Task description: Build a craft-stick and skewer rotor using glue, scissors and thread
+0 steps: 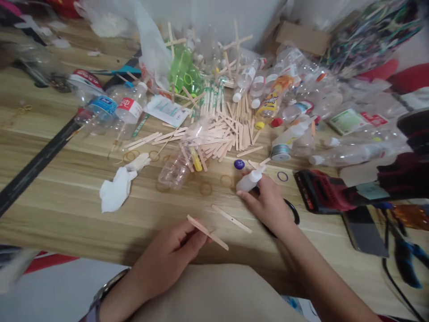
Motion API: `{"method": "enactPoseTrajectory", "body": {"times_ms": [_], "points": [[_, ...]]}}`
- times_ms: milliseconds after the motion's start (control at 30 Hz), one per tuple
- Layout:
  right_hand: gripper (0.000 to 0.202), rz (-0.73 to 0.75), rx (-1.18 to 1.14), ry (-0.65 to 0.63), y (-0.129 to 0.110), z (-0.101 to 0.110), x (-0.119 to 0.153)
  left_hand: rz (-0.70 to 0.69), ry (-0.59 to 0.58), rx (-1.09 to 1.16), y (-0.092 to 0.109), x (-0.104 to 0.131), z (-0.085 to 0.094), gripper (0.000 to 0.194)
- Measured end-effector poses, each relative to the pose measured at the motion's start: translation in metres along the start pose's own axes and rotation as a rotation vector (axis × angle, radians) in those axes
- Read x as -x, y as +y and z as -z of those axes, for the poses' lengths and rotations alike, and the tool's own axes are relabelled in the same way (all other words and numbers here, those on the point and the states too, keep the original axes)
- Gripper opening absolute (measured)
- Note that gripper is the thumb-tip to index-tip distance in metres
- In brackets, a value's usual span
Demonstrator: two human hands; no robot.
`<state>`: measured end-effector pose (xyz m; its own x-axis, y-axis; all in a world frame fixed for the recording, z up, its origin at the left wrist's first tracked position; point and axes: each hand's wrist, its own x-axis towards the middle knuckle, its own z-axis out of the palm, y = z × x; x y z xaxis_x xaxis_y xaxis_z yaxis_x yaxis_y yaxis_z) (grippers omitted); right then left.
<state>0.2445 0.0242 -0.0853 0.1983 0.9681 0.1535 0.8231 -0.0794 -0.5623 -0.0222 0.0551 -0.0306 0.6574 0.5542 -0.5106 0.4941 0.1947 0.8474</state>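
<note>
My left hand (182, 243) pinches a wooden craft stick (217, 239) near the table's front edge; a small mark or hole shows near the stick's middle. Just beyond it, a second craft stick (232, 218) with a dark spot at its centre lies flat on the wood. Further right, my right hand (266, 201) is closed around a small white squeeze bottle (248, 180) with a narrow nozzle, tilted to the right. Behind that bottle sits a purple cap (239, 164). A black-handled thing (292, 211) is partly hidden under my right hand.
A large pile of craft sticks (231, 134) spreads across the middle, backed by many plastic bottles (258, 85). A clear bottle (176, 167) and crumpled tissue (115, 190) lie left. On the right are a red-and-black power tool (321, 192), a phone (365, 230) and pliers (404, 255).
</note>
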Motion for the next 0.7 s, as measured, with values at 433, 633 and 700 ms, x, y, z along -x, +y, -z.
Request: {"method": "enactPoseTrajectory", "body": {"times_ms": [433,633,700], "points": [[0.041,0.065,0.285,0.162,-0.009,0.007,0.038,-0.059,0.096,0.114,-0.019,0.019,-0.032,0.039],[0.017,0.228,0.321,0.041,-0.031,-0.008,0.069,-0.072,0.149,0.145,-0.017,0.018,-0.051,0.038],[0.018,0.249,0.278,-0.001,-0.032,-0.016,0.070,-0.068,0.143,0.148,-0.015,0.015,-0.054,0.037]]}}
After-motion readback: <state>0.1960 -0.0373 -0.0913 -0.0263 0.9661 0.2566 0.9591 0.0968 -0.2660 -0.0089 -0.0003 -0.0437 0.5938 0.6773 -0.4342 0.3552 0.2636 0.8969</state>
